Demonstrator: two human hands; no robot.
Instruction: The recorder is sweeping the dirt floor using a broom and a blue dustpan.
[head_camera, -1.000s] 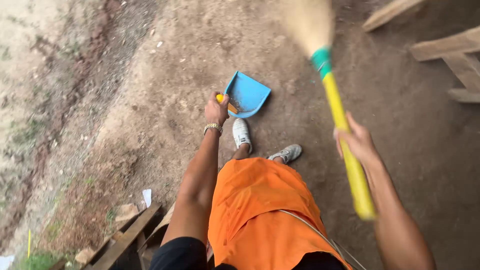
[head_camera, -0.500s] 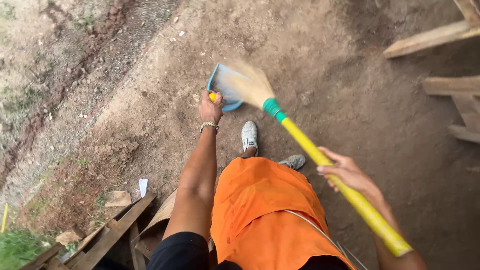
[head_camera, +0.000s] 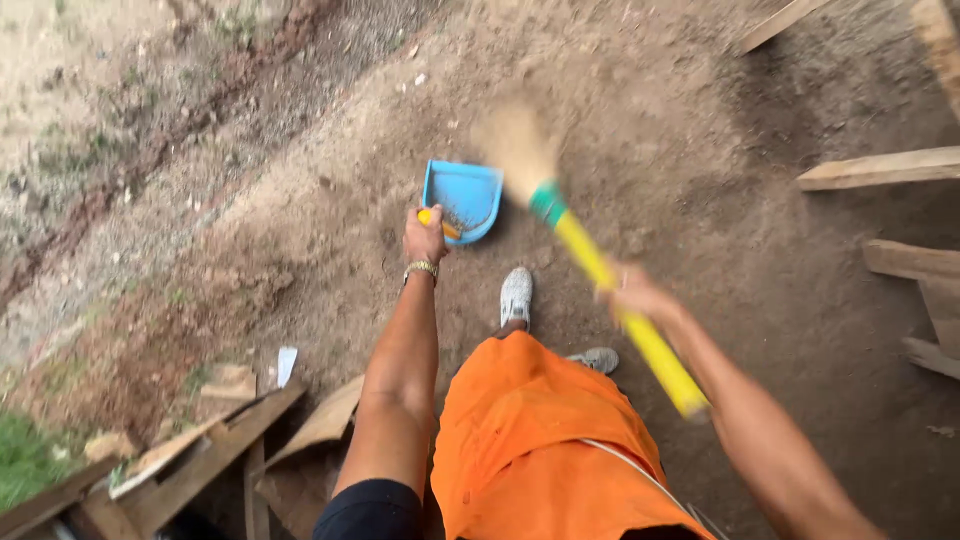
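Head view is showing us looking straight down at bare brown earth while we are standing in an orange skirt (head_camera: 545, 440) and pale sneakers (head_camera: 516, 296). Our left hand (head_camera: 424, 236) is closing around the short yellow handle (head_camera: 428, 216) of a blue dustpan (head_camera: 462, 197), which is lying on the dirt just ahead of our left foot, its open mouth facing away from us. A gold-coloured bracelet (head_camera: 421, 268) is sitting on that wrist. Some dark grit is lying inside the pan near the handle end.

Our right hand (head_camera: 635, 296) is wrapping around the yellow shaft of a broom (head_camera: 610, 285), gripping it about midway along; the hand is blurred, so we cannot tell how the individual fingers are lying. The shaft is running diagonally from lower right to upper left, and a green collar (head_camera: 547, 203) is joining it to the straw bristles (head_camera: 515, 143). Those bristles are smeared by motion and are hovering over the ground just beside the pan's right edge; whether they are touching the pan we cannot tell.

Wooden planks (head_camera: 880, 168) are lying at the right edge of the scene, well apart from the pan. More boards and scraps (head_camera: 215, 450) are piling up at the lower left, near a patch of grass (head_camera: 30, 462).
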